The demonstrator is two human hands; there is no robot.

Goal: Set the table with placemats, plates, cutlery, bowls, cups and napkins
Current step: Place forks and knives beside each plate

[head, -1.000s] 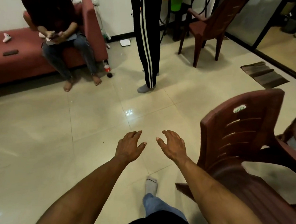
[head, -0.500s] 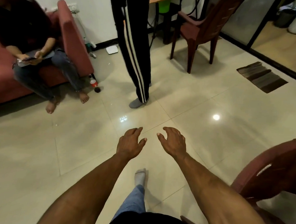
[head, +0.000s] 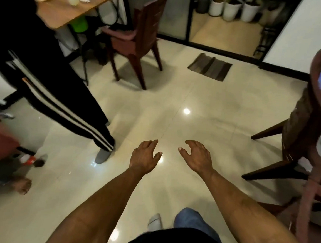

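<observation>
Far up and left of the hands, a wooden table (head: pixel 68 10) carries blurred items, perhaps tableware. The left hand (head: pixel 144 156) and right hand (head: pixel 197 156) hover side by side over bare floor tiles (head: pixel 176 96), fingers loosely spread and holding nothing, probably free for fetching. A chair (head: pixel 300 128) stands right.
</observation>
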